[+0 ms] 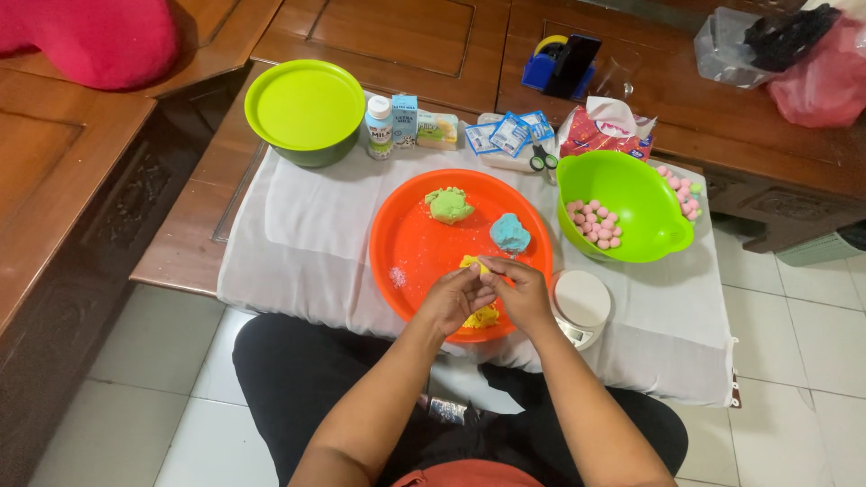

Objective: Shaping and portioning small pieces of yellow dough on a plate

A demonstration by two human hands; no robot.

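We are pinching yellow dough in both grips, left hand and right hand grasping it, over orange tray, green dough and blue dough lying apart.

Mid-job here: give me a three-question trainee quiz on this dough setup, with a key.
1. True or false: the pink balls lie in the open lime-green plastic bowl.
2. Which dough do the left hand and right hand pinch: A green, B blue, C yellow?
3. What stands right of the round orange plastic tray?

Key: 1 true. 2 C, the yellow dough lump. 3 the small white kitchen scale.
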